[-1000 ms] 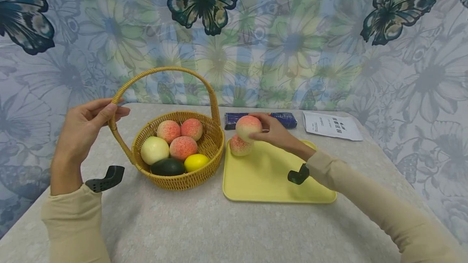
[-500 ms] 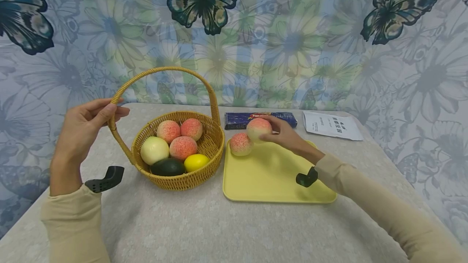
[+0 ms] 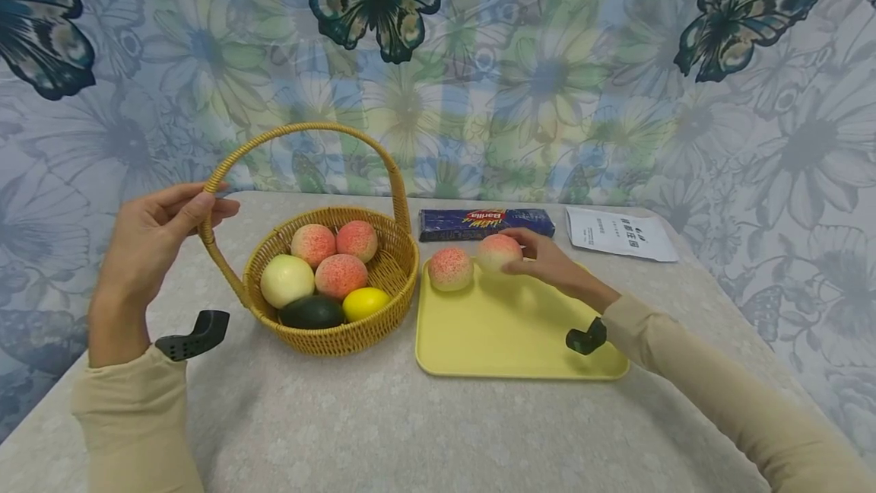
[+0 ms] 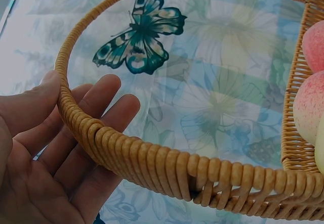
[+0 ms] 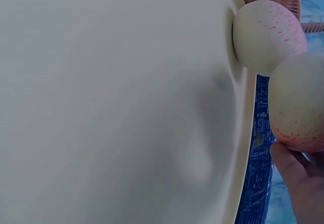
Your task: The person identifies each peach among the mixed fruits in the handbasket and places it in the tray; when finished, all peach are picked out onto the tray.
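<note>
My left hand pinches the left side of the handle of a wicker basket, thumb on one side and fingers behind. Inside the basket lie three peaches, a pale yellow-green round fruit, a dark green oval fruit and a lemon. Over the back of a yellow tray, my right hand grips a pink-and-cream peach between thumb and fingers. Another peach rests in the tray's back left corner, left of the held one.
Behind the tray lies a dark blue Barilla pasta pack. A white printed packet sits to its right, near the table's back edge. A butterfly-print cloth hangs behind the table.
My right hand has moved right and slightly down with its peach, away from the peach in the tray corner. My left hand keeps its hold on the basket handle.
</note>
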Motion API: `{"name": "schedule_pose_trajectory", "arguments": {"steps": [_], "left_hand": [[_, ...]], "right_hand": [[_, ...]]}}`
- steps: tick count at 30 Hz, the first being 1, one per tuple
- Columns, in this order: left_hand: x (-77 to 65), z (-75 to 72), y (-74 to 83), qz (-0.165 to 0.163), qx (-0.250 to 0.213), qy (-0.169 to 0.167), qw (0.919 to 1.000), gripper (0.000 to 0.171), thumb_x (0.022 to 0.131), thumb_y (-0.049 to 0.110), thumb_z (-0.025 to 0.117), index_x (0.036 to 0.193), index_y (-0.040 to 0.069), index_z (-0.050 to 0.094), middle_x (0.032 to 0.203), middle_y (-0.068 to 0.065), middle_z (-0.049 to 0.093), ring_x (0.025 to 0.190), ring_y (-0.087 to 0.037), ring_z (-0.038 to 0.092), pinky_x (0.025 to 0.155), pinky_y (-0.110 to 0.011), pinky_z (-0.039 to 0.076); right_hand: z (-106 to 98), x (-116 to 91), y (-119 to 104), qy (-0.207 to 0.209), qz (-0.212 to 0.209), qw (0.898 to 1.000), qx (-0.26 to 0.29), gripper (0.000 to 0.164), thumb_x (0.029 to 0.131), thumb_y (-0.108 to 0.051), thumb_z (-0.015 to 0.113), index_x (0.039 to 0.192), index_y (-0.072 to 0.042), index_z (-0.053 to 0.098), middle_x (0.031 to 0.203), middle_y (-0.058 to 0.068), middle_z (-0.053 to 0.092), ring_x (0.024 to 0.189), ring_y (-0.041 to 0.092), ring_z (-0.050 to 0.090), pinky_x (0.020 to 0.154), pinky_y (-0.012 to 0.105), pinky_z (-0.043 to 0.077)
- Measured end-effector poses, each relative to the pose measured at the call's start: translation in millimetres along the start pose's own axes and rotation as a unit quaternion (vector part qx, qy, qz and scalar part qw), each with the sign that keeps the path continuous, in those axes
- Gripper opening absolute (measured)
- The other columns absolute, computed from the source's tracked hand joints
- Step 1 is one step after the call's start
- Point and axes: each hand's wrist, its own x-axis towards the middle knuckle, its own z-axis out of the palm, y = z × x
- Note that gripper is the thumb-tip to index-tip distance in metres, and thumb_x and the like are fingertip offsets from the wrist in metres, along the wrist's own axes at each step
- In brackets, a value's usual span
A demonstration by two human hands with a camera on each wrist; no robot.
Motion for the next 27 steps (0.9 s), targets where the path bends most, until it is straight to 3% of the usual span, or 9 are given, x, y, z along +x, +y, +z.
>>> {"name": "schedule_pose_trajectory", "arguments": {"steps": [11, 15, 21, 27], "left_hand": [[0.7, -0.1, 0.3, 0.001, -0.032, -0.004, 0.9995, 0.032, 0.097, 0.018, 0.056, 0.125, 0.002, 0.061, 0.095, 0.009, 0.073, 0.095, -0.001, 0.066, 0.082, -0.012, 0.039], [0.6, 0.3, -0.1, 0.002, -0.033, -0.002, 0.9994, 0.032, 0.097, 0.018, 0.056, 0.124, 0.001, 0.061, 0.095, 0.009, 0.074, 0.095, -0.001, 0.066, 0.082, -0.013, 0.039], [0.6, 0.9, 0.0, -0.003, -0.031, 0.0, 0.9995, 0.033, 0.097, 0.02, 0.057, 0.124, 0.002, 0.061, 0.095, 0.009, 0.073, 0.095, -0.002, 0.066, 0.082, -0.013, 0.039], [0.1, 0.3, -0.6, -0.001, -0.058, -0.002, 0.9983, 0.032, 0.097, 0.018, 0.058, 0.123, 0.001, 0.062, 0.094, 0.007, 0.074, 0.094, -0.003, 0.067, 0.082, -0.013, 0.039]], "right_hand": [[-3, -1, 11, -0.023, 0.05, 0.998, 0.032, 0.064, 0.083, -0.014, 0.07, 0.14, -0.006, 0.041, 0.135, 0.017, 0.05, 0.118, 0.031, 0.054, 0.094, 0.04, 0.045], [-2, -1, 16, -0.028, 0.051, 0.998, 0.021, 0.064, 0.084, -0.015, 0.07, 0.141, -0.007, 0.041, 0.135, 0.017, 0.05, 0.117, 0.03, 0.053, 0.094, 0.038, 0.044], [-2, -2, 24, -0.039, 0.051, 0.998, 0.016, 0.067, 0.086, -0.017, 0.068, 0.145, -0.008, 0.036, 0.139, 0.016, 0.046, 0.124, 0.032, 0.049, 0.098, 0.043, 0.042], [0, -3, 28, -0.041, 0.036, 0.999, 0.004, 0.068, 0.087, -0.023, 0.068, 0.145, -0.007, 0.035, 0.136, 0.015, 0.047, 0.119, 0.03, 0.052, 0.095, 0.042, 0.044]]}}
